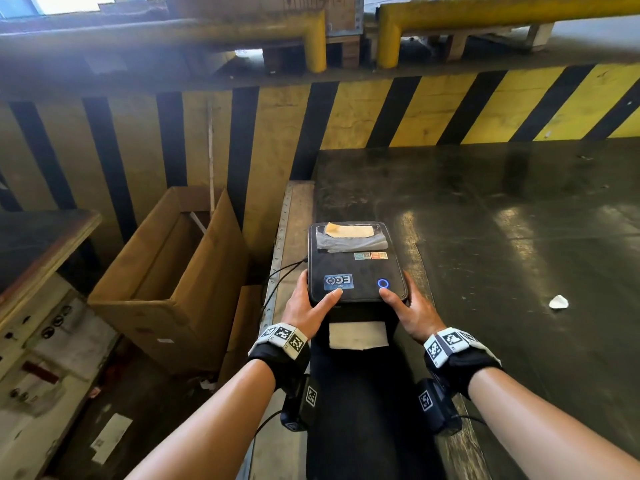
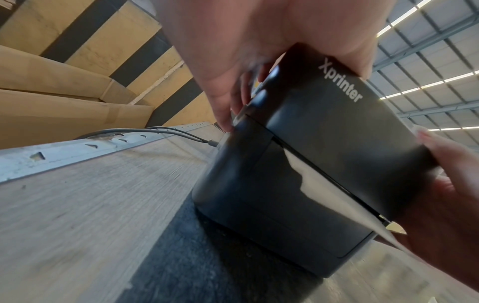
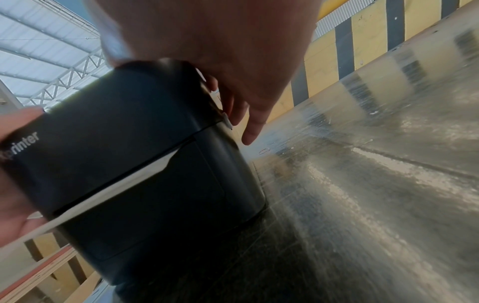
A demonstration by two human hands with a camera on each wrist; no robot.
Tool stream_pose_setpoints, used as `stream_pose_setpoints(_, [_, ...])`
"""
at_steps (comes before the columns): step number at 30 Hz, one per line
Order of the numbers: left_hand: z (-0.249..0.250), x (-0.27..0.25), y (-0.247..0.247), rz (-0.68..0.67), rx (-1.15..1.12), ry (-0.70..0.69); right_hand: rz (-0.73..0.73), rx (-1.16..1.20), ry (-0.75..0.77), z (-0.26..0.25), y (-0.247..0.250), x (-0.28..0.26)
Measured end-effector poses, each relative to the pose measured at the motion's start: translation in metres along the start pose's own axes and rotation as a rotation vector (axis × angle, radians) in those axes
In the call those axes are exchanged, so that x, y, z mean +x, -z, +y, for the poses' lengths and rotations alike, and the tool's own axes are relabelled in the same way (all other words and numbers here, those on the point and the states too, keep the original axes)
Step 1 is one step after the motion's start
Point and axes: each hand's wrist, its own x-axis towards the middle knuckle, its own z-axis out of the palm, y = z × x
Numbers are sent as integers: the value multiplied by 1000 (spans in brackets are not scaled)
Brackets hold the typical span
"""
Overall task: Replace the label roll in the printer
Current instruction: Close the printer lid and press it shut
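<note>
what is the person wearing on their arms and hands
Forearms are bare, no sleeves. Each wrist carries a black wrap topped by a white band of black square markers, left hand and right hand alike. A small black camera with its own marker hangs under each wrist, trailing a thin black cable.

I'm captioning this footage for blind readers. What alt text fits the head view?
Two hands, left hand and right hand, grip the front corners of a closed black label printer on a dark table, thumbs on its lid; a white label sticks out in front. An open cardboard box stands to the left.

Black printer with blue ring light; yellow-and-black striped wall
</note>
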Motion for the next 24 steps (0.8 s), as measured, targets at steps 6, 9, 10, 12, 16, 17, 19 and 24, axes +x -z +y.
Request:
stream_pose_setpoints(6, [-1,1,1,-10,0,11,1,0,-1,-2,1,-1])
stream_pose_setpoints(9, [-1,1,1,-21,-6,12,-2,7,-1,-5,0,-2])
stream_pose_setpoints(10, [-1,1,2,-22,-10,14,-2,9,-1,-5,0,-3])
stream_pose_setpoints(12, [-1,1,2,-22,-13,20,-1,9,0,-7,1,-4])
stream_pose_setpoints(16, [0,1,2,-28,-24,20,-4,13,-7,-8,1,-6])
stream_pose_setpoints(17, [0,0,3,-32,-29,24,-5,15,-8,-9,1,-6])
stream_pose_setpoints(19, [0,0,3,-38,-34,29,-4,14,-11,-8,1,-5])
stream_pose_setpoints(24, [-1,2,4,-51,-36,36,-17,-6,-27,-8,2,-6])
